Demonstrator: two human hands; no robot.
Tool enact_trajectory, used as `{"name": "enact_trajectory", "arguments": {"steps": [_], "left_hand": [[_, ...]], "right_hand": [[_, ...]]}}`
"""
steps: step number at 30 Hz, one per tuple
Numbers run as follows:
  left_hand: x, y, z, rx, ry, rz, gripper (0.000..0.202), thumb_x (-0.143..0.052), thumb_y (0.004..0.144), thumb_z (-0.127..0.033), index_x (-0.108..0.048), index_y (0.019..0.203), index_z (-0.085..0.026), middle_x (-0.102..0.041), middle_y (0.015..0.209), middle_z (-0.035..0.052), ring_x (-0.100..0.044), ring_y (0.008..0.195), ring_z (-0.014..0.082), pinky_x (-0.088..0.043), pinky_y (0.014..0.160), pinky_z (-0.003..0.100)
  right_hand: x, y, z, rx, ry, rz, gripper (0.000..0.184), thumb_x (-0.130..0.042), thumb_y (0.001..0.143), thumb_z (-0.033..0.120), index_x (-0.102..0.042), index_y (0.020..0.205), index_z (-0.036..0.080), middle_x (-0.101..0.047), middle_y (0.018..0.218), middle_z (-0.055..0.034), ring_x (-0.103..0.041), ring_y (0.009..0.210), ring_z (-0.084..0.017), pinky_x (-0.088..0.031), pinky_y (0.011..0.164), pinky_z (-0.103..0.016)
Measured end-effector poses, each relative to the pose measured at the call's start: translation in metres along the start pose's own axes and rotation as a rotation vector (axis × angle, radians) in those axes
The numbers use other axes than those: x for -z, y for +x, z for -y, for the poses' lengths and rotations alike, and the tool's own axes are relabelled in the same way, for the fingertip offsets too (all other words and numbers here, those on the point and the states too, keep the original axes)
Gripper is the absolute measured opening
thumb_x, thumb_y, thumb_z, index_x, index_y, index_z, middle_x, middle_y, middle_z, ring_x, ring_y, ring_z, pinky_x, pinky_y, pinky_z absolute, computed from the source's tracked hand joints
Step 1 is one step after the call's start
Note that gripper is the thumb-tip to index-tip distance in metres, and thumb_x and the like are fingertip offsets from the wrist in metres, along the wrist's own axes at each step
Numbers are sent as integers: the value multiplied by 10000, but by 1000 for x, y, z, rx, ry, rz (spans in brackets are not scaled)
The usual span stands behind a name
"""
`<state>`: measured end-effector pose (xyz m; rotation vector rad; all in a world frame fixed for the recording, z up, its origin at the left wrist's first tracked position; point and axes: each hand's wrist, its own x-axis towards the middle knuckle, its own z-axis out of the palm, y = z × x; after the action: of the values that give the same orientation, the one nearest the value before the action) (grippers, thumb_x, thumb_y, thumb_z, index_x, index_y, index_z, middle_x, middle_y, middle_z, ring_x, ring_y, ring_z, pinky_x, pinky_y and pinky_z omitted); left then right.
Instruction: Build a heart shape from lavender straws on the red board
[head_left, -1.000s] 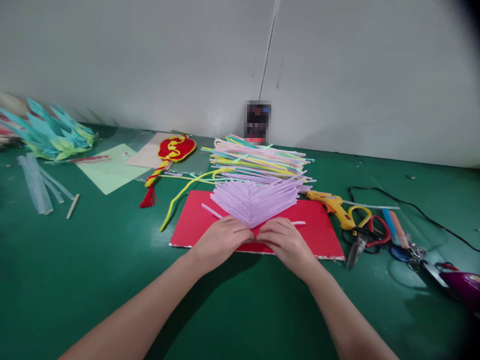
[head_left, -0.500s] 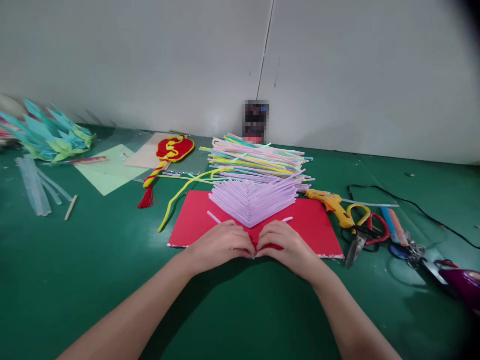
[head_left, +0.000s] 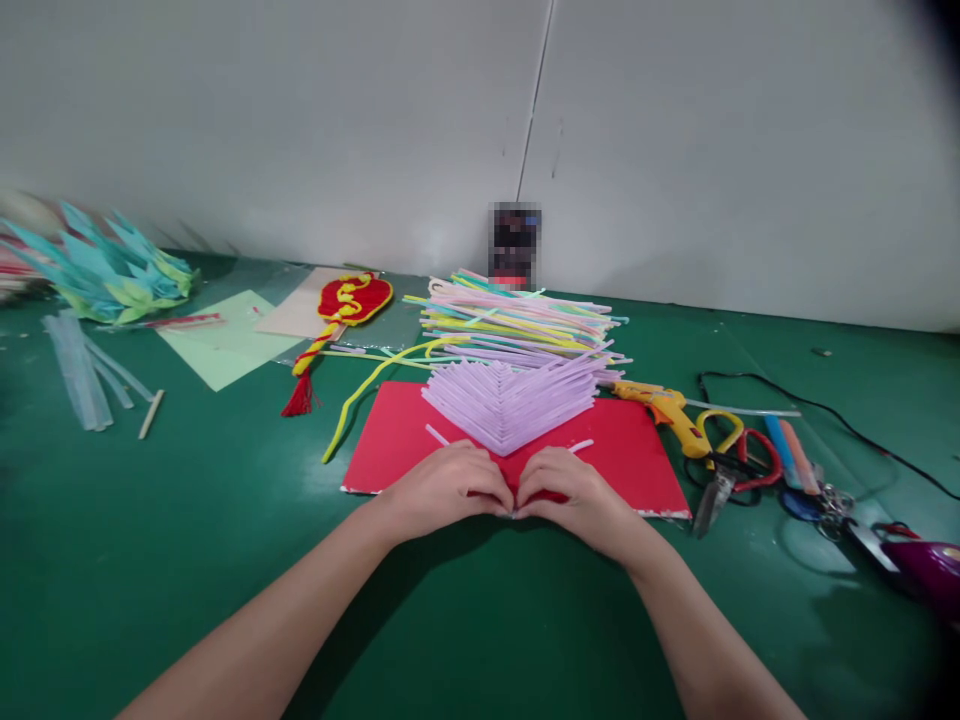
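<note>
My left hand and my right hand meet at the front edge of a red board. Their fingers are closed in a pinch on one lavender pipe cleaner, whose two ends stick out behind the hands. Its middle is mostly covered by my fingers. Just beyond, on the board, lies a V-shaped stack of lavender pipe cleaners, bent and nested into each other. A heap of pink, yellow, green and lavender pipe cleaners lies behind it.
To the right are a yellow glue gun, scissors, blue and orange sticks and a black cord. A red fan-shaped ornament, green paper, clear strips and a teal spiky paper craft lie left.
The visible ends of the pinched pipe cleaner have shifted slightly, the left one closer to the hand. Both hands stay together at the board's front edge. The view has shifted a little.
</note>
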<state>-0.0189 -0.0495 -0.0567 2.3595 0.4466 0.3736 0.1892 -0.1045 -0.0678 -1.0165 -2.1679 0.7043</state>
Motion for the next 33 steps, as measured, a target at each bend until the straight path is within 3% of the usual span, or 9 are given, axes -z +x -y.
{"name": "enact_trajectory", "arguments": {"steps": [6, 14, 22, 29, 33], "left_hand": [[-3, 0, 1, -20, 30, 4, 144, -547, 895, -268, -679, 847, -238, -715, 842, -39, -599, 829, 125, -380, 807, 272], [-8, 2, 7, 37, 121, -138, 160, -533, 901, -237, -679, 841, -219, -707, 846, -22, -625, 834, 120, -409, 774, 260], [-7, 2, 10, 47, 161, -155, 126, -557, 882, -184, -663, 821, -215, -702, 835, -38, -621, 827, 116, -400, 781, 260], [-8, 4, 5, 47, 246, -188, 78, -603, 854, -268, -623, 838, -194, -675, 834, -16, -597, 839, 139, -385, 844, 302], [-10, 4, 5, 21, 274, -266, 101, -565, 880, -253, -612, 818, -189, -674, 813, -15, -599, 822, 131, -380, 848, 299]], "right_hand": [[0, 0, 1, -18, -14, -1, 77, -641, 821, 238, -679, 760, 211, -639, 830, -24, -578, 833, -148, -457, 766, -296], [3, -5, -9, -28, -303, -122, 58, -659, 808, 293, -716, 817, 285, -641, 961, -23, -572, 937, -181, -402, 860, -370], [-1, -4, -18, 13, -293, -121, 123, -598, 854, 211, -707, 882, 260, -676, 901, -29, -582, 880, -169, -411, 821, -344], [-5, 0, -17, 21, -302, -191, 122, -578, 865, 187, -688, 887, 237, -677, 853, -25, -586, 849, -169, -410, 828, -356], [0, 0, -13, -88, -342, -386, 164, -627, 831, 267, -676, 987, 247, -653, 986, -64, -578, 962, -213, -425, 880, -387]]}}
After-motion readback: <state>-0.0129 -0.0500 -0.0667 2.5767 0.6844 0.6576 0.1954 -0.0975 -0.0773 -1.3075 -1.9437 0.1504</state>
